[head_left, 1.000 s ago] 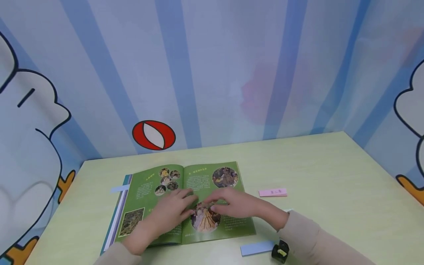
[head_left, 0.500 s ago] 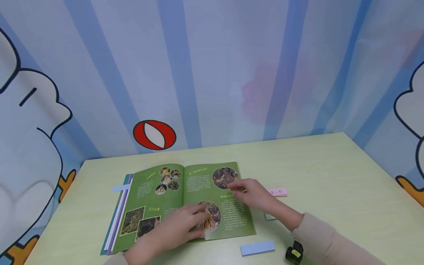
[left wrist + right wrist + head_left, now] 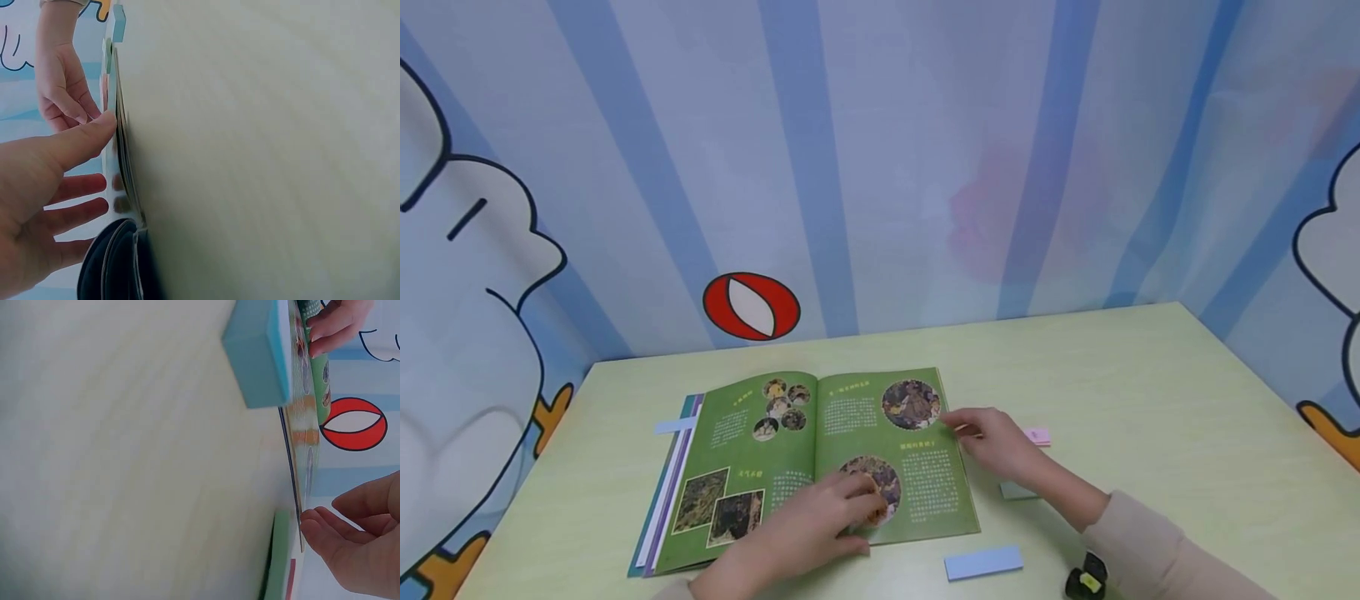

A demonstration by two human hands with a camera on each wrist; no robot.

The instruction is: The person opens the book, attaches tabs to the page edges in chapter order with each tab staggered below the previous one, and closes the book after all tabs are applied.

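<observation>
A green-paged picture book (image 3: 715,458) lies spread on the table. My left hand (image 3: 820,521) rests at the lower part of its right page, covering some of the round photo there. The fingers are relaxed, with the thumb near the bottom edge. My right hand (image 3: 1000,442) is at the right edge of the same page, fingertips right at the paper's edge. In the right wrist view, a gap shows between the right hand's (image 3: 359,534) thumb and forefinger. A blue paper tab (image 3: 673,426) sticks out from the left side of the book.
A light blue strip pad (image 3: 983,562) lies in front of the book. A pink pad (image 3: 1040,437) and a pale green pad (image 3: 1017,491) are partly hidden by my right arm. A small black object (image 3: 1086,577) stands near the right sleeve. A striped backdrop (image 3: 910,167) rises behind the table (image 3: 1120,400).
My right hand has moved from the middle of the right page to its outer edge. My left hand has slid down and right, from the fold onto the lower right page.
</observation>
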